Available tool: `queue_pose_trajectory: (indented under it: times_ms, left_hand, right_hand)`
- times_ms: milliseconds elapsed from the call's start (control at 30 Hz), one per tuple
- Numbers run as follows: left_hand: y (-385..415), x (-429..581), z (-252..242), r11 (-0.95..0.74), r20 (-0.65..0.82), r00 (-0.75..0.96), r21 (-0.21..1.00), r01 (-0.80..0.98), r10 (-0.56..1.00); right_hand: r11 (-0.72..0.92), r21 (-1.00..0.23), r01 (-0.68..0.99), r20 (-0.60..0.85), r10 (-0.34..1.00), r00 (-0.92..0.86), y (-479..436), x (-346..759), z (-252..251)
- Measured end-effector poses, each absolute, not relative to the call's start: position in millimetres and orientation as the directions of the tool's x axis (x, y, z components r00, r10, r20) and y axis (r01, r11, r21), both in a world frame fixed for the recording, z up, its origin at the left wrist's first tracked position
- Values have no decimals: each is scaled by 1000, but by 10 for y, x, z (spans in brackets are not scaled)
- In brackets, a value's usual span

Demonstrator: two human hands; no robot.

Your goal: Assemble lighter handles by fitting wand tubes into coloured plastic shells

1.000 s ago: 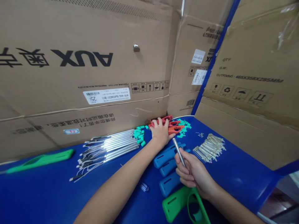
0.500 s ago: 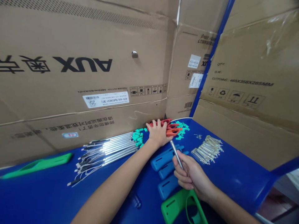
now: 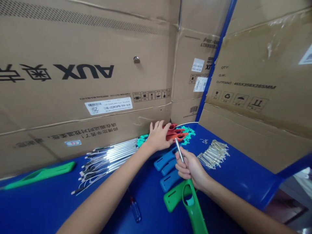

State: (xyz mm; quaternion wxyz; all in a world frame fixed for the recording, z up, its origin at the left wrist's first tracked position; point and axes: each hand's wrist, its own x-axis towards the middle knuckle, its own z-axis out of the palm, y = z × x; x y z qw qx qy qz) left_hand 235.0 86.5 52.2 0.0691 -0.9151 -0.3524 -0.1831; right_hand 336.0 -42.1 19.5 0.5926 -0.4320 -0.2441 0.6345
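My right hand (image 3: 191,167) is closed around a slim silver metal tube (image 3: 179,152), which points up and away toward the red and orange pieces. My left hand (image 3: 158,136) lies over the left side of the red plastic casings (image 3: 173,131), its fingers spread. The left thumb is by the orange-red casing (image 3: 179,136) in front; whether it touches it I cannot tell. Below both hands lie several blue plastic casings (image 3: 168,180) and green plastic casings (image 3: 174,196) with oval openings.
Left of my arm lies a row of silver tubes with wires (image 3: 122,152), beside small teal pieces (image 3: 142,140). More teal pieces (image 3: 188,134) lie behind the casings. Clear parts (image 3: 213,154), a screwdriver (image 3: 135,209) and a green casing (image 3: 44,174) rest on the blue surface. Cardboard walls (image 3: 146,78) enclose it.
The view has shifted slightly. My left hand has lifted its fingers a little off the red casings. My right hand still holds the tube, its tip now beside the orange-red casing. The screwdriver shows more fully.
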Motion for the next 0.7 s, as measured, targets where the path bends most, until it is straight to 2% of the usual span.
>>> queue_pose_trajectory:
  times_ms: [100,200,367,500,700]
  left_hand:
    - [770,2081,620,-769,331,721,27,638,609]
    - [696,1833,596,-763,213,739,52,644,639]
    - [609,1628,509,-754,11,757,97,650,653]
    - [541,1671,527,-759,-32,765,112,642,643]
    - [485,1845,532,-785,-25,801,183,592,598]
  right_hand:
    - [-168,-826,-539,-241,968,68,-458,3381,275]
    - [-149,-844,-515,-208,976,60,-427,3461,455]
    - [-207,-910,-359,-205,978,-43,-243,3698,771]
    - [-257,-953,-160,-243,965,-103,-220,3875,813]
    - [-227,-970,83,-231,972,-44,-294,4028,635]
